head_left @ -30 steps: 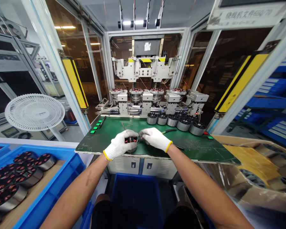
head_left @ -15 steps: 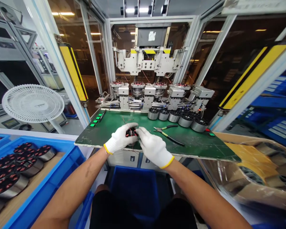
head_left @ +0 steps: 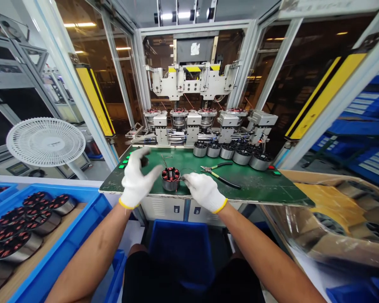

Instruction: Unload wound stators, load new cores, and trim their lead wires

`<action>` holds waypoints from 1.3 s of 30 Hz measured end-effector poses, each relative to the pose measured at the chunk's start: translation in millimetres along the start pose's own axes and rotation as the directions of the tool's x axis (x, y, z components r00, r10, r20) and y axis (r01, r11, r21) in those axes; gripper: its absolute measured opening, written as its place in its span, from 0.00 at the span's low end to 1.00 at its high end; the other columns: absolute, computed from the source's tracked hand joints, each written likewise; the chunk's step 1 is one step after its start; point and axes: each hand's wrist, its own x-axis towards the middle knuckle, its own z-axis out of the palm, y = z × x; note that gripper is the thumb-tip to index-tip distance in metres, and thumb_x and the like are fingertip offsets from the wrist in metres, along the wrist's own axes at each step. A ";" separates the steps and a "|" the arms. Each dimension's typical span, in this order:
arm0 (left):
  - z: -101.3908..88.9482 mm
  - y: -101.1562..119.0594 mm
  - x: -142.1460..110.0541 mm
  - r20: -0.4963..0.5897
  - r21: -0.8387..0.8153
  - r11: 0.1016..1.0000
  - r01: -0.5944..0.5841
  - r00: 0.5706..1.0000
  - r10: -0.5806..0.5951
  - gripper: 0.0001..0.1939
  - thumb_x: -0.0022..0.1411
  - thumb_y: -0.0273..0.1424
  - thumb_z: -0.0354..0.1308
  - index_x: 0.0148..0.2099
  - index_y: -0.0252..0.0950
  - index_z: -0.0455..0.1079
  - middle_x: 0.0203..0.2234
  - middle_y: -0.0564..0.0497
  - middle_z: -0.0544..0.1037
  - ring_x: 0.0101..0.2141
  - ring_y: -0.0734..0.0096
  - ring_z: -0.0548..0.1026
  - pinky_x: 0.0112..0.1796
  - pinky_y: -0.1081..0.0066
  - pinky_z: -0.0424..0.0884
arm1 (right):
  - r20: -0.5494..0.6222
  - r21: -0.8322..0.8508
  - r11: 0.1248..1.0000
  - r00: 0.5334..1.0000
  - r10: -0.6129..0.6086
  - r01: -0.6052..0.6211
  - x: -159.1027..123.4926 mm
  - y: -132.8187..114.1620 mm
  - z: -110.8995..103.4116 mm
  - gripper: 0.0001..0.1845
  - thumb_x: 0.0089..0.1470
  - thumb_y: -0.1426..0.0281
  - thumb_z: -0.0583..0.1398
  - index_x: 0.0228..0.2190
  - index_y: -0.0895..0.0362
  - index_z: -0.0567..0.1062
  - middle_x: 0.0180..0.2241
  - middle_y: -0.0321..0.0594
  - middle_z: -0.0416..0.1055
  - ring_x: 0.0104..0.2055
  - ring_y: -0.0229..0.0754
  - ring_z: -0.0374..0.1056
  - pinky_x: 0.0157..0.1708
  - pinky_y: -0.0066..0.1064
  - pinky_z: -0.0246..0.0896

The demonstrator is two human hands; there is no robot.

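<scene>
A wound stator [head_left: 171, 178] with red-brown coils stands on the green work mat [head_left: 259, 189] near its front edge. My left hand [head_left: 136, 179], in a white glove, hangs just left of the stator with its fingers spread and curled, holding nothing. My right hand [head_left: 204, 191], also gloved, rests on the mat right of the stator, its fingertips pinched next to the stator's side where thin wire ends stick out. What the fingers pinch is too fine to make out. Side cutters [head_left: 219, 174] lie on the mat beyond my right hand.
Several unwound stators [head_left: 232, 153] line the mat's back edge before the winding machine [head_left: 192, 122]. A blue tray [head_left: 34, 235] of wound stators sits at left, a blue bin [head_left: 180, 248] below the bench, a bagged carton [head_left: 334, 223] at right, a white fan [head_left: 46, 143] at far left.
My left hand let go of the stator and drew away to the left, opening. The stator now stands alone on the mat. My right hand stayed pinched at its right side.
</scene>
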 end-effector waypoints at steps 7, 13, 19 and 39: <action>17.9 42.6 -37.8 0.700 0.338 0.656 -0.675 0.646 0.304 0.13 0.62 0.21 0.44 0.44 0.35 0.67 0.32 0.44 0.74 0.32 0.61 0.72 0.28 0.65 0.67 | -0.033 0.055 0.998 0.999 -0.020 0.021 -0.8 2.2 -0.9 0.19 0.61 0.69 0.47 0.50 0.52 0.69 0.41 0.40 0.73 0.39 0.43 0.68 0.38 0.31 0.55; 13.0 33.8 -38.2 0.715 0.387 0.576 -0.720 0.629 0.306 0.10 0.59 0.21 0.46 0.39 0.35 0.67 0.28 0.45 0.71 0.30 0.61 0.71 0.26 0.66 0.65 | -0.041 0.017 1.000 0.999 -0.002 0.003 4.1 -0.3 -3.8 0.19 0.61 0.70 0.47 0.49 0.51 0.70 0.38 0.40 0.73 0.39 0.43 0.68 0.38 0.31 0.54; -6.9 31.5 -29.8 0.655 0.300 0.672 -0.677 0.658 0.371 0.15 0.57 0.24 0.47 0.47 0.35 0.68 0.31 0.45 0.75 0.33 0.60 0.73 0.32 0.63 0.70 | -0.030 -0.166 0.985 0.998 0.046 -0.051 13.0 -11.6 -7.1 0.16 0.59 0.70 0.47 0.43 0.53 0.72 0.33 0.42 0.71 0.36 0.46 0.68 0.33 0.33 0.52; 23.9 72.4 58.1 0.434 0.238 0.963 0.123 0.874 -0.219 0.13 0.53 0.28 0.50 0.35 0.42 0.77 0.31 0.53 0.80 0.36 0.61 0.76 0.35 0.66 0.69 | 0.120 -0.164 0.986 0.993 -0.003 0.023 -15.6 -71.0 -4.4 0.10 0.53 0.77 0.51 0.35 0.65 0.70 0.27 0.53 0.71 0.31 0.55 0.71 0.27 0.41 0.62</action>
